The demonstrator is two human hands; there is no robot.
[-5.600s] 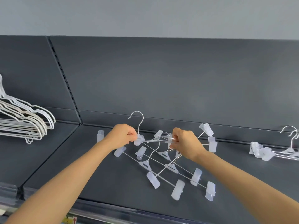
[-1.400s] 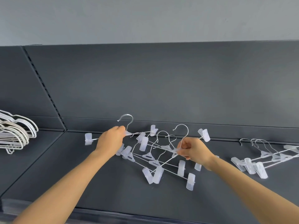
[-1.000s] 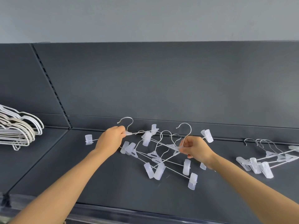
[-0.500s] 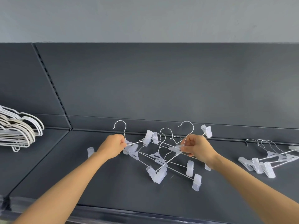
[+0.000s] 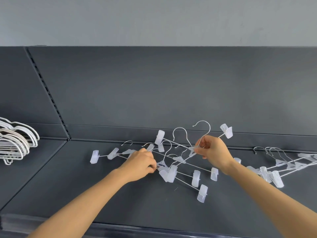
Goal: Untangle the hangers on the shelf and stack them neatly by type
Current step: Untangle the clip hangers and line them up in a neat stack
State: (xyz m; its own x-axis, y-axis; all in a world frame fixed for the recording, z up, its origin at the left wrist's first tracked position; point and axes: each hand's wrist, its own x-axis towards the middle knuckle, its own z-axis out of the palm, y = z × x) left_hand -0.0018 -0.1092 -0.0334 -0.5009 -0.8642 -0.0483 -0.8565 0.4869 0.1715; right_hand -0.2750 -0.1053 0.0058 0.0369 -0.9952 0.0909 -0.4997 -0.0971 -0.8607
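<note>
No word, brand, number or sign can be read anywhere. Just right of where the left hand (image 5: 139,162) pinches the tangled clip hangers (image 5: 196,177), a clear plastic hub (image 5: 162,164) carries two small dark marks (too small to tell as letters). The hanger neck pinched by the right hand (image 5: 214,152) shows nothing legible.

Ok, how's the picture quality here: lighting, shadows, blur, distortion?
Head view: soft, even light, no glare; faint shadows under the clip hangers; left hand and right hand look sharp, little blur; wide-angle perspective leans the slotted upright.
</note>
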